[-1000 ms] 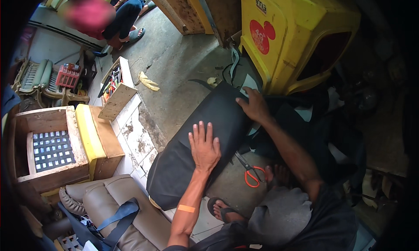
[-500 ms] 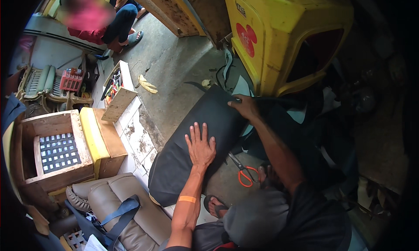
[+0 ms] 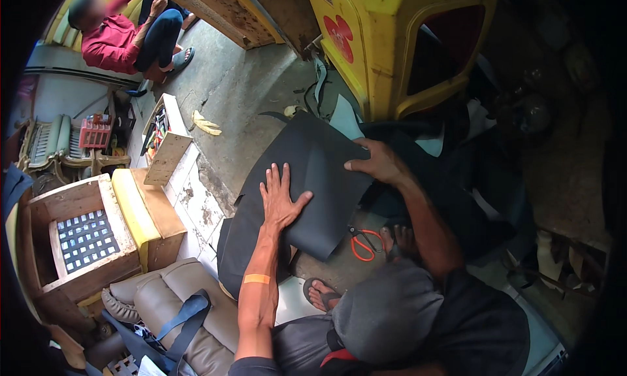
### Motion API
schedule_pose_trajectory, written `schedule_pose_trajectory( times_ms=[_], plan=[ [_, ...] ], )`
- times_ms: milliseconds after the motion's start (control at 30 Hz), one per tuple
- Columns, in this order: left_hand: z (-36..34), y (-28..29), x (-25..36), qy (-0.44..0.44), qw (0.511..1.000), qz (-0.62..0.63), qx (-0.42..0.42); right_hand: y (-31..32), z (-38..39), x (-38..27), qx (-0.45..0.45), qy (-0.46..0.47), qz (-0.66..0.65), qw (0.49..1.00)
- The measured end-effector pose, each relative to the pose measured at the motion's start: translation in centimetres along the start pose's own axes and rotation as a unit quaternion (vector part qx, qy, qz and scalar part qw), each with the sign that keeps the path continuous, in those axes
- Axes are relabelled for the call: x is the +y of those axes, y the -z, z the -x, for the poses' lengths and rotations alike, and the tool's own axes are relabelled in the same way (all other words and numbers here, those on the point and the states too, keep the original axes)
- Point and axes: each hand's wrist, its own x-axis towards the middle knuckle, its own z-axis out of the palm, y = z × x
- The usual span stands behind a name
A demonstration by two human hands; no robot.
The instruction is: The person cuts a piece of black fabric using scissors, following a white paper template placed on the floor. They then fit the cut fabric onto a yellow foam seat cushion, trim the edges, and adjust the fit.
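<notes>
A black leather-like sheet (image 3: 326,199) lies over a long dark padded piece (image 3: 245,248) in front of me, its near corner hanging toward my feet. My left hand (image 3: 282,199) rests palm down on the sheet, fingers spread. At the sheet's right edge, my right hand (image 3: 382,162) touches the material with thumb and forefinger apart; its other fingers are partly hidden. Scissors with orange handles (image 3: 363,244) lie on the floor beside my foot, their blades mostly covered by the sheet.
A yellow plastic housing (image 3: 385,56) stands at the far right. Dark material (image 3: 450,193) is heaped below it. On the left are a toolbox (image 3: 166,147), a wooden frame with webbing (image 3: 85,232) and a brown cushion (image 3: 189,310). Another person (image 3: 114,43) sits far left.
The sheet has opened out toward me, its near corner now over the scissor blades. My left hand has shifted left and my right hand slightly right. The whole view has moved slightly.
</notes>
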Motion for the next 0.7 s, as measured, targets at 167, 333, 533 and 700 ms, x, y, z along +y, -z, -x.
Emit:
schedule_pose_trajectory(
  times_ms=[167,333,533,700],
  plan=[
    [0.6,1.1,0.4,-0.041,0.997,-0.051,-0.037,-4.0,2.9,-1.6,0.114,-0.027,0.011,0.993],
    [0.7,0.8,-0.3,-0.047,0.998,-0.039,-0.036,-8.8,5.1,4.5,0.169,-0.117,-0.376,0.904],
    [0.6,0.4,-0.2,-0.061,0.997,-0.047,-0.018,-13.8,6.8,10.2,-0.059,-0.24,-0.459,0.853],
    [0.8,0.5,-0.1,-0.061,0.996,-0.062,-0.022,-17.4,6.8,10.0,-0.137,-0.266,-0.396,0.868]
  ],
)
